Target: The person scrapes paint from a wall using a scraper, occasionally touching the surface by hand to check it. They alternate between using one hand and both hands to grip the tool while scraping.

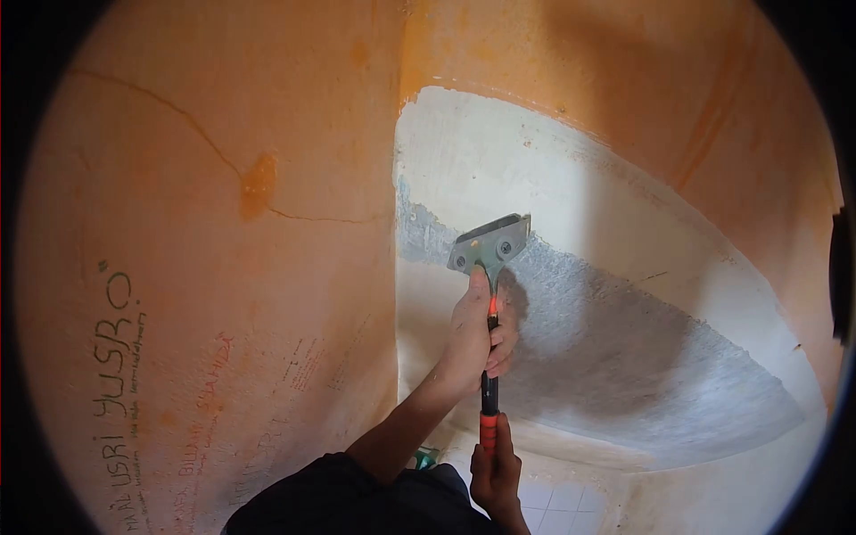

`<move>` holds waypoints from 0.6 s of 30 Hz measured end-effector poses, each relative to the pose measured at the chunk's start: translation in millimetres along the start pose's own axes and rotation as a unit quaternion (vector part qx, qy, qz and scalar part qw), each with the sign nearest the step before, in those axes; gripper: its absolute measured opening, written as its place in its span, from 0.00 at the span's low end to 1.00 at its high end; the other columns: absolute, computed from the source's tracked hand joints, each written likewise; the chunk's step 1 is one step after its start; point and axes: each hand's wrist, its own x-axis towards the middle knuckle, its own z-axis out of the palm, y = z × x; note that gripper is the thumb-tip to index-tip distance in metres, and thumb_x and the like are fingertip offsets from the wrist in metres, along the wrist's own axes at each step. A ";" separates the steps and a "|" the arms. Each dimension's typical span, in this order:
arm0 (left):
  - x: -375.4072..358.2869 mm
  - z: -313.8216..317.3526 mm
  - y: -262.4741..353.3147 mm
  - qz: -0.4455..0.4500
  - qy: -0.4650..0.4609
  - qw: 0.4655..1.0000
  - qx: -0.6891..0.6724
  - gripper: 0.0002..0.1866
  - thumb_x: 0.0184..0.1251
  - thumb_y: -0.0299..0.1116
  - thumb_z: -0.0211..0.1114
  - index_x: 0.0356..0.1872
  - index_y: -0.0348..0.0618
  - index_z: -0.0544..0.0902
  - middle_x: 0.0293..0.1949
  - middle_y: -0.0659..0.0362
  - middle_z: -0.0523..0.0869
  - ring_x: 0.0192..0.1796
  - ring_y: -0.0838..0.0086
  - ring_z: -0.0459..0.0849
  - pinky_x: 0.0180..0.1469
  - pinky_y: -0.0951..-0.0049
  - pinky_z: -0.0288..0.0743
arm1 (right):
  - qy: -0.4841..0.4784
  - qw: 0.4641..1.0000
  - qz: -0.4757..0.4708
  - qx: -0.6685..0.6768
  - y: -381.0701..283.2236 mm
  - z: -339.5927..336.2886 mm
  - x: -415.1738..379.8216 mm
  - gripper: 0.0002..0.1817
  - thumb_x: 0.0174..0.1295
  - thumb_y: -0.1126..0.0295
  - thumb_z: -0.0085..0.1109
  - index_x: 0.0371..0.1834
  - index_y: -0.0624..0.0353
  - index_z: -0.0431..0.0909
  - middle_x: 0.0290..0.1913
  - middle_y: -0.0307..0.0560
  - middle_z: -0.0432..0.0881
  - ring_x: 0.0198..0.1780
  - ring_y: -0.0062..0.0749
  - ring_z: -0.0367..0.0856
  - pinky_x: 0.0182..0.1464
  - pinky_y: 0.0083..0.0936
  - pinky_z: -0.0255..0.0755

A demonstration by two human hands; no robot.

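The left hand point(469, 335) has its fingers wrapped round the scraper point(491, 240) high on its shaft, likely to steer the head; the right hand point(496, 471) has its fingers closed on the red grip point(488, 428), likely for leverage. The head is at the grey patch's point(615, 348) upper edge, near the wall's point(312, 107) inner corner. Count: 1 scraper, 2 round fasteners point(506, 248), 2 hands.

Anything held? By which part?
A scraper, by its handle: left hand high, close under the blade mount, right hand at the red lower end.
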 end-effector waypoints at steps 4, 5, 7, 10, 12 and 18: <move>2.0 -5.4 -4.8 0.001 -0.009 1.000 0.010 0.27 0.74 0.67 0.36 0.32 0.56 0.66 0.15 0.70 0.60 0.09 0.84 0.51 0.09 0.80 0.47 | 0.004 1.000 0.009 -0.015 3.0 1.0 2.5 0.33 0.70 0.76 0.47 0.76 0.68 0.49 0.23 0.39 0.75 0.24 0.18 0.71 0.29 0.19 0.68; 1.2 -2.5 -0.7 0.008 -0.003 1.000 0.012 0.27 0.74 0.67 0.36 0.32 0.56 0.66 0.15 0.70 0.60 0.09 0.84 0.51 0.09 0.80 0.47 | 0.010 1.000 -0.005 -0.011 -1.4 1.8 3.8 0.33 0.70 0.75 0.47 0.76 0.68 0.49 0.23 0.39 0.75 0.24 0.18 0.71 0.29 0.20 0.68; 0.8 -1.5 1.0 0.014 0.002 1.000 0.013 0.27 0.74 0.67 0.36 0.32 0.56 0.66 0.15 0.70 0.60 0.09 0.84 0.51 0.09 0.80 0.47 | 0.015 1.000 -0.018 -0.007 -1.0 4.1 5.3 0.33 0.70 0.75 0.47 0.76 0.68 0.50 0.23 0.39 0.75 0.24 0.18 0.71 0.29 0.20 0.69; -0.9 -9.8 -4.3 0.009 0.018 0.999 0.025 0.27 0.74 0.67 0.36 0.32 0.55 0.66 0.15 0.69 0.61 0.08 0.84 0.52 0.09 0.80 0.48 | 0.012 1.000 0.005 0.007 9.6 9.4 -1.1 0.33 0.70 0.74 0.48 0.76 0.67 0.50 0.24 0.39 0.75 0.24 0.18 0.72 0.28 0.20 0.68; -1.0 -9.5 -2.7 0.001 0.006 0.999 0.037 0.27 0.74 0.67 0.36 0.32 0.55 0.66 0.15 0.69 0.61 0.08 0.84 0.53 0.09 0.80 0.48 | 0.009 1.000 0.012 -0.003 6.8 9.6 0.7 0.33 0.70 0.75 0.48 0.77 0.66 0.50 0.23 0.39 0.75 0.24 0.18 0.72 0.28 0.19 0.68; 2.2 -4.4 15.6 0.013 0.019 0.999 0.030 0.28 0.72 0.69 0.36 0.31 0.55 0.66 0.14 0.68 0.61 0.08 0.83 0.53 0.08 0.80 0.48 | 0.002 1.000 -0.009 -0.024 2.8 10.6 15.9 0.33 0.70 0.75 0.48 0.77 0.66 0.49 0.23 0.39 0.75 0.24 0.18 0.72 0.28 0.19 0.68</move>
